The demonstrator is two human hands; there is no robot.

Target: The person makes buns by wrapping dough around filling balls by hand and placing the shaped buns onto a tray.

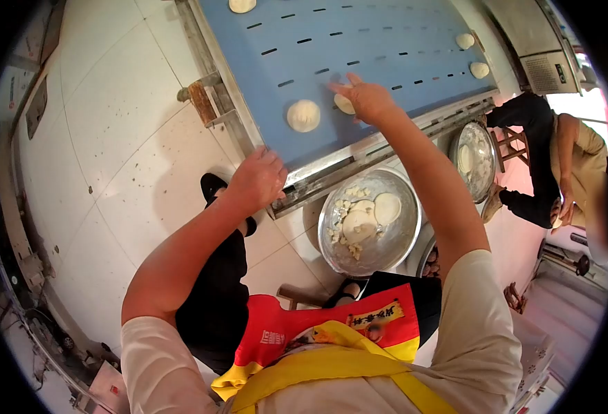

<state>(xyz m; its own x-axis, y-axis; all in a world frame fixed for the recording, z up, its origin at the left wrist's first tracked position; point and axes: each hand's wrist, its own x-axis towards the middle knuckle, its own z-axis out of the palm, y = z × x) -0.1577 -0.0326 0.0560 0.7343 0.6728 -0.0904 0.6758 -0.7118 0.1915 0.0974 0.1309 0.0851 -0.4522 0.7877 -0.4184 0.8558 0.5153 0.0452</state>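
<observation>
On the blue slotted board (380,34), my right hand (369,100) has its fingers spread over a round dough bun (344,104). The hand partly covers this bun, and whether it presses on it I cannot tell. Just left of it lies a larger, pale dough bun (303,116) with a pleated top. My left hand (259,179) is curled round the near left corner of the board's metal frame (321,165). Below the frame, a steel bowl (414,231) holds flat dough rounds (359,226) and small dough pieces.
More buns sit on the board, one at the far left (242,5) and two on the right (479,70). A second steel bowl (490,172) with dough stands on the right, near a seated person (535,152). A wooden stool (304,297) is under me.
</observation>
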